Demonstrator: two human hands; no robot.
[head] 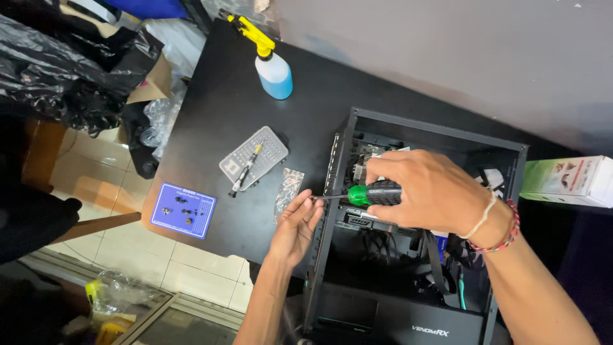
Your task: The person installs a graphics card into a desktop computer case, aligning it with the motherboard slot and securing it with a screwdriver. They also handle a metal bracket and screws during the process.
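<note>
The screwdriver [372, 193], with its green-and-black handle, lies level over the open side of the black computer case [440, 131], its thin shaft pointing away from the case toward your left hand.

From the head camera, your right hand [429, 191] is wrapped around the handle, fingers curled shut on it, so most of the black grip is covered. Your left hand [297, 223] sits at the case's front edge with its fingertips pinched together at the shaft's tip; whatever small part may be between them is too tiny to make out. Your right forearm runs off the bottom right corner, and the lower part of the case is cut off by the bottom edge.

Inside the case you can see cables and pale parts of a board, but your right hand and the deep shadow hide most of it.

On the black table [230, 96], the clear plastic bit tray [254, 157] holds a small driver lying slantwise across it. Just beside it lies a small clear bag [288, 187] of what look like screws. The blue mat [184, 210] near the table's edge carries a few small dark pieces, too small to identify. A blue spray bottle [273, 69] with a yellow trigger stands at the far end, and its blue liquid fills the body.
</note>
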